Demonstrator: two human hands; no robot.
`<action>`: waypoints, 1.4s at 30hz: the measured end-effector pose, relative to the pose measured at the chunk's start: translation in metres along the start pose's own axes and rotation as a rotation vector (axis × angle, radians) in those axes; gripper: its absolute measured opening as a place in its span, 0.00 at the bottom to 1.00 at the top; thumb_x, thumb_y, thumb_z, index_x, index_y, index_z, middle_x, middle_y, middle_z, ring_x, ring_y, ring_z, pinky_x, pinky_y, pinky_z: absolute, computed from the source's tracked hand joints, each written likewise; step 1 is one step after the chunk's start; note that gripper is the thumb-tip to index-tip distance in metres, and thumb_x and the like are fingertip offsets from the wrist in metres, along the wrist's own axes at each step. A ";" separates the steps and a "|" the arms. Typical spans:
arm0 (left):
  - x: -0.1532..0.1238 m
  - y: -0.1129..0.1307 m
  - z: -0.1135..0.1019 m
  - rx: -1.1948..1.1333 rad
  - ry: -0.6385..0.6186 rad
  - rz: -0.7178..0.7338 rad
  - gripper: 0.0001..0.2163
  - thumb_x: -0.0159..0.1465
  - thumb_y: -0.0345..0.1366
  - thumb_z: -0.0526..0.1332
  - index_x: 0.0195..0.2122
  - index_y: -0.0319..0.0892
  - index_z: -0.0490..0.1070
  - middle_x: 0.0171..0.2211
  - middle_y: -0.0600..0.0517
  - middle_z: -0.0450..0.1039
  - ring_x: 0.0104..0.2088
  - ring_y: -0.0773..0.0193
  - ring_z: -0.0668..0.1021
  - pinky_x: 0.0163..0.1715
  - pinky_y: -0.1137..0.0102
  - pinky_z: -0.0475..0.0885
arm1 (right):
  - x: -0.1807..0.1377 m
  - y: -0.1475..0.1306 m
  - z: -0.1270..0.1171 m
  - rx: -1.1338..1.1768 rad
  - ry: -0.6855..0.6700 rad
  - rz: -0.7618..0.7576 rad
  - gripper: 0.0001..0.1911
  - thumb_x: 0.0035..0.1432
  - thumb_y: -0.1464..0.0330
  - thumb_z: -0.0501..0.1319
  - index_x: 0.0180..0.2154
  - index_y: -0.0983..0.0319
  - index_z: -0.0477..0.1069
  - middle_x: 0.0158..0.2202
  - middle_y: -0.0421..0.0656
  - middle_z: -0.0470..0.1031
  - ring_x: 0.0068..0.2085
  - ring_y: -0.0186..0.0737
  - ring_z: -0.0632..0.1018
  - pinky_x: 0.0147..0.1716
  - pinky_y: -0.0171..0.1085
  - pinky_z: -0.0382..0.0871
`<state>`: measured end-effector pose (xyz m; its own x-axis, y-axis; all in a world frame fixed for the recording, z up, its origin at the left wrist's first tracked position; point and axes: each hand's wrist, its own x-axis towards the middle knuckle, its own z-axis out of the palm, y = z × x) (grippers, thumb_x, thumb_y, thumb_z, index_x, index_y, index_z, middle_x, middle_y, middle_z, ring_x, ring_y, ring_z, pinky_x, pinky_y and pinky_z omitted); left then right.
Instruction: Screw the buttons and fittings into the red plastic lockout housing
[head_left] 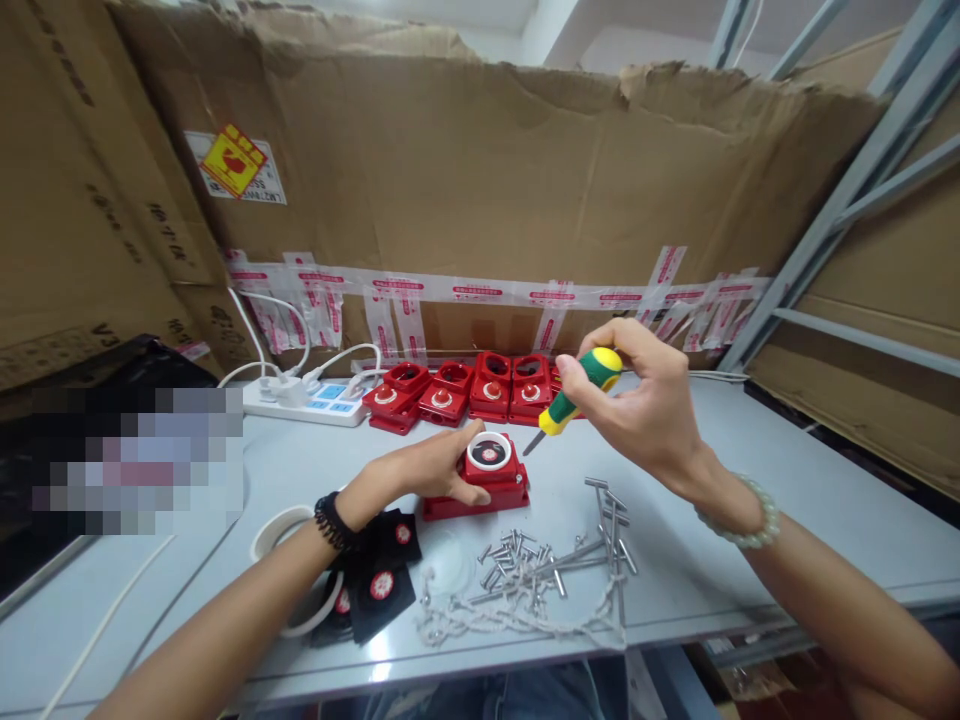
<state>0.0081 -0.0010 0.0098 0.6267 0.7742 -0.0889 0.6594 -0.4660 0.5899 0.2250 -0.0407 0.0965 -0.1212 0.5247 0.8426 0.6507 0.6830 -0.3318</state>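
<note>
My left hand (420,472) grips the left side of a red box (487,480) with a round white-ringed button on top, which lies flat on the grey table (787,470). My right hand (637,400) is closed round a green and yellow screwdriver (577,392), its tip pointing down-left just above the box's right rear corner. A pile of silver screws and long bolts (555,560) lies in front of the box, on a clear bag.
A row of several more red boxes (472,390) stands behind, beside a white power strip (307,400) with cables. Black square stickers (379,575) and a white tape roll (289,560) lie near my left wrist. Cardboard sheets wall the back and sides. A metal shelf frame (840,210) rises at right.
</note>
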 end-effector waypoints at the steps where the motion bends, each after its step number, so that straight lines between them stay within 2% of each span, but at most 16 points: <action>1: 0.000 0.000 0.000 0.008 0.001 -0.009 0.26 0.48 0.44 0.66 0.45 0.42 0.60 0.41 0.47 0.72 0.38 0.53 0.74 0.35 0.66 0.67 | -0.001 0.003 0.000 0.038 -0.004 0.013 0.08 0.52 0.65 0.61 0.26 0.61 0.63 0.25 0.39 0.67 0.28 0.33 0.70 0.28 0.35 0.64; 3: 0.000 0.000 0.000 0.014 0.001 -0.021 0.27 0.48 0.45 0.66 0.47 0.42 0.59 0.41 0.47 0.72 0.39 0.52 0.74 0.35 0.66 0.67 | -0.002 0.012 0.003 0.214 -0.088 0.117 0.08 0.54 0.64 0.59 0.30 0.60 0.61 0.26 0.39 0.69 0.28 0.35 0.73 0.26 0.34 0.67; 5: 0.000 -0.001 0.001 0.006 0.001 -0.032 0.30 0.48 0.45 0.67 0.49 0.42 0.59 0.43 0.46 0.72 0.40 0.52 0.74 0.37 0.66 0.67 | -0.004 0.023 0.008 0.423 -0.176 0.277 0.09 0.56 0.63 0.57 0.33 0.59 0.59 0.24 0.36 0.69 0.24 0.34 0.75 0.20 0.32 0.67; 7: 0.000 -0.002 0.002 -0.001 0.006 -0.041 0.32 0.47 0.45 0.67 0.51 0.42 0.58 0.45 0.45 0.71 0.43 0.50 0.74 0.40 0.65 0.67 | -0.005 0.034 0.015 0.514 -0.236 0.417 0.10 0.54 0.63 0.58 0.35 0.58 0.58 0.20 0.33 0.67 0.19 0.33 0.73 0.17 0.31 0.65; 8: 0.000 -0.002 0.002 -0.002 0.010 -0.042 0.32 0.47 0.45 0.67 0.51 0.42 0.58 0.46 0.44 0.70 0.44 0.50 0.73 0.41 0.65 0.67 | -0.006 0.040 0.018 0.510 -0.328 0.480 0.11 0.53 0.64 0.59 0.36 0.59 0.59 0.18 0.32 0.65 0.17 0.31 0.70 0.15 0.30 0.62; 10: 0.000 -0.002 0.002 -0.011 0.008 -0.030 0.31 0.47 0.46 0.67 0.50 0.42 0.58 0.46 0.45 0.71 0.44 0.50 0.73 0.41 0.64 0.67 | -0.010 0.050 0.025 0.454 -0.687 0.587 0.15 0.49 0.66 0.62 0.39 0.61 0.64 0.15 0.30 0.63 0.15 0.29 0.65 0.13 0.29 0.57; 12: 0.000 -0.002 0.002 -0.030 0.000 -0.005 0.28 0.48 0.46 0.67 0.48 0.42 0.60 0.45 0.46 0.71 0.42 0.51 0.74 0.40 0.65 0.67 | -0.015 0.058 0.031 0.393 -1.072 0.643 0.24 0.45 0.66 0.66 0.45 0.64 0.66 0.15 0.30 0.63 0.15 0.27 0.63 0.14 0.29 0.55; 14: 0.000 -0.002 0.001 -0.041 -0.003 0.007 0.27 0.48 0.46 0.66 0.46 0.42 0.60 0.44 0.46 0.72 0.41 0.52 0.74 0.38 0.65 0.67 | -0.022 0.065 0.036 0.340 -1.242 0.619 0.33 0.42 0.63 0.69 0.51 0.64 0.65 0.17 0.31 0.66 0.17 0.27 0.63 0.17 0.30 0.57; 16: -0.001 -0.002 0.001 -0.037 0.001 0.008 0.27 0.48 0.46 0.67 0.46 0.42 0.60 0.43 0.46 0.72 0.40 0.52 0.74 0.36 0.66 0.67 | -0.028 0.069 0.041 0.318 -1.271 0.531 0.37 0.40 0.61 0.70 0.53 0.62 0.66 0.22 0.34 0.70 0.21 0.29 0.66 0.22 0.31 0.60; 19: -0.001 -0.002 0.001 -0.039 0.010 0.010 0.27 0.48 0.45 0.67 0.46 0.42 0.60 0.43 0.47 0.72 0.40 0.52 0.74 0.36 0.66 0.67 | -0.036 0.071 0.047 0.322 -1.216 0.419 0.34 0.36 0.63 0.71 0.49 0.61 0.71 0.32 0.39 0.76 0.30 0.34 0.72 0.31 0.34 0.65; 23: -0.001 -0.002 0.003 -0.056 0.010 0.003 0.27 0.49 0.46 0.67 0.47 0.43 0.60 0.43 0.47 0.72 0.40 0.53 0.74 0.36 0.66 0.67 | -0.047 0.070 0.053 0.349 -1.128 0.394 0.32 0.34 0.66 0.72 0.46 0.63 0.73 0.41 0.43 0.77 0.38 0.39 0.74 0.39 0.36 0.67; 28: -0.002 0.000 0.005 -0.032 0.028 -0.020 0.25 0.50 0.46 0.66 0.44 0.43 0.60 0.43 0.47 0.72 0.40 0.53 0.74 0.37 0.65 0.67 | -0.056 0.073 0.056 0.353 -1.052 0.354 0.33 0.34 0.62 0.73 0.47 0.62 0.73 0.44 0.44 0.77 0.44 0.45 0.75 0.46 0.41 0.66; 34: -0.002 0.001 0.007 -0.071 0.046 -0.024 0.24 0.49 0.44 0.67 0.43 0.42 0.61 0.41 0.48 0.73 0.39 0.53 0.74 0.36 0.66 0.67 | -0.057 0.077 0.059 0.300 -1.049 0.331 0.36 0.32 0.59 0.73 0.47 0.62 0.73 0.45 0.45 0.77 0.42 0.45 0.75 0.43 0.40 0.66; 37: -0.001 0.001 0.008 -0.111 0.050 -0.016 0.24 0.48 0.42 0.67 0.43 0.43 0.61 0.42 0.48 0.73 0.40 0.54 0.74 0.37 0.66 0.67 | -0.055 0.075 0.060 0.289 -1.051 0.323 0.35 0.32 0.58 0.73 0.46 0.62 0.74 0.42 0.44 0.78 0.40 0.43 0.75 0.41 0.39 0.67; 42: 0.000 -0.002 0.009 -0.107 0.059 -0.053 0.27 0.47 0.42 0.68 0.46 0.42 0.59 0.45 0.46 0.71 0.42 0.52 0.73 0.40 0.64 0.67 | -0.048 0.072 0.052 0.359 -1.105 0.320 0.33 0.34 0.61 0.72 0.47 0.61 0.73 0.40 0.42 0.77 0.37 0.40 0.74 0.37 0.37 0.67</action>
<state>0.0109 -0.0043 0.0013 0.5643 0.8220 -0.0764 0.6409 -0.3778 0.6682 0.2381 0.0098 0.0104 -0.6828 0.7282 -0.0595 0.5444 0.4527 -0.7062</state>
